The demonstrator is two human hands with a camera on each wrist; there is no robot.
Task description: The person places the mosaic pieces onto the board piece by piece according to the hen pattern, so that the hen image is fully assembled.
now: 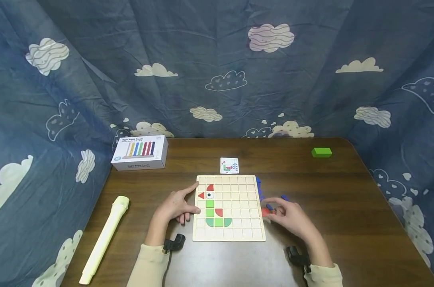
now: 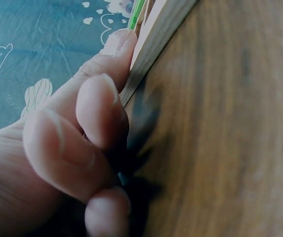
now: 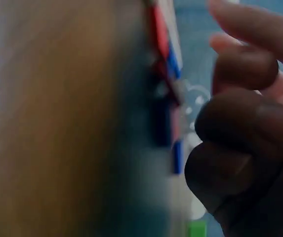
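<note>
Red triangle (image 1: 201,195) on board (image 1: 238,199), apex leftward

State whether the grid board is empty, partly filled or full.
Partly filled: coloured pieces sit on the left and middle of the board, while the squares toward its right edge are bare.

Left fingers (image 1: 192,209) part spread, part curled; right fingers (image 1: 276,200) bent.

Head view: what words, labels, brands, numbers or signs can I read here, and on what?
"Right Right Touch", seemingly: top of the white box.
"Right Right Touch", smaller: its front side.
Line under the top title, round blue badge: too small to read.
Picture card, wooden board: no lettering I can make out.
</note>
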